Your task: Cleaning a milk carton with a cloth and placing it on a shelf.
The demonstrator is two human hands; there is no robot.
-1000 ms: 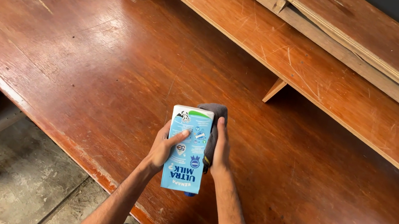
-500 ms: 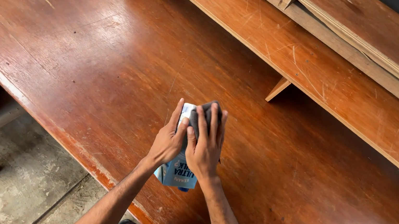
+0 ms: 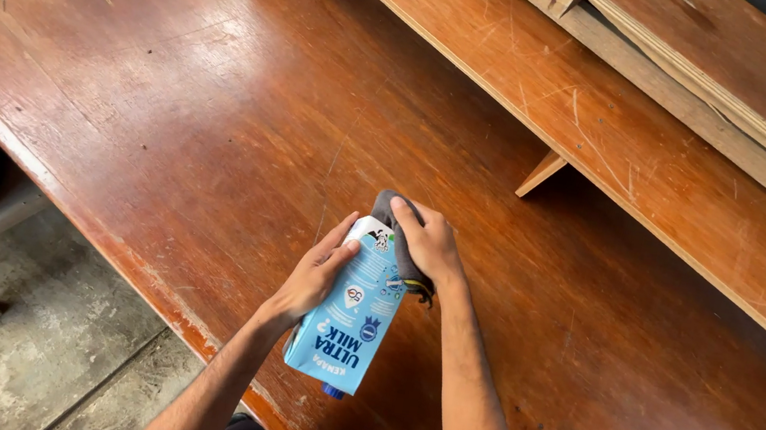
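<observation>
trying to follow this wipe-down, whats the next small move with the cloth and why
Probably drag the dark cloth down the blue carton's right side. The right hand presses it at the carton's top end only, while the left hand steadies the carton from the left, so the lower part looks unwiped.

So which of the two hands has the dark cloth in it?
The right hand: it presses the dark cloth against the top of the blue carton. The left hand only grips the carton's side.
</observation>
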